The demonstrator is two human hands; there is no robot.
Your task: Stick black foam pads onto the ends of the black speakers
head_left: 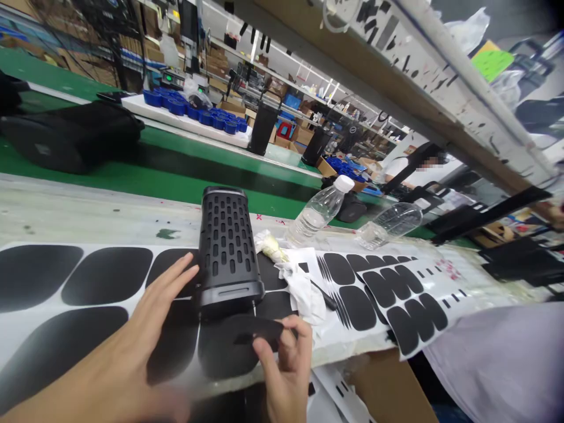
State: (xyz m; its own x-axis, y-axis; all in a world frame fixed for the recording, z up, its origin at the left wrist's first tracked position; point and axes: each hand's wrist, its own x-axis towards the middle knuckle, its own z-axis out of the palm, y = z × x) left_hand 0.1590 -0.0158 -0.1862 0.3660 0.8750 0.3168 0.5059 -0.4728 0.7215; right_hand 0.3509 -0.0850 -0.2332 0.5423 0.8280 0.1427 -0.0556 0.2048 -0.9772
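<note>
A black perforated speaker-like box (230,238) stands on the workbench, its slotted face toward me. My left hand (136,338) is open, fingers stretched out, with the fingertips beside the box's lower left edge; whether they touch it I cannot tell. Between thumb and fingers, my right hand (288,364) pinches the edge of a thin black rounded sticker (253,329) just in front of the box. Beneath lies a white sheet (132,258) bearing several large black rounded stickers (108,275), partly covered by my left hand and forearm.
Crumpled white tissue (304,294) and two clear bottles, one upright-leaning (319,211) and one tilted (390,223), lie right of the box. Further right are more sticker sheets (403,299) and a person's sleeve (502,358). Behind runs a green conveyor (176,170); a shelf beam (396,82) hangs above.
</note>
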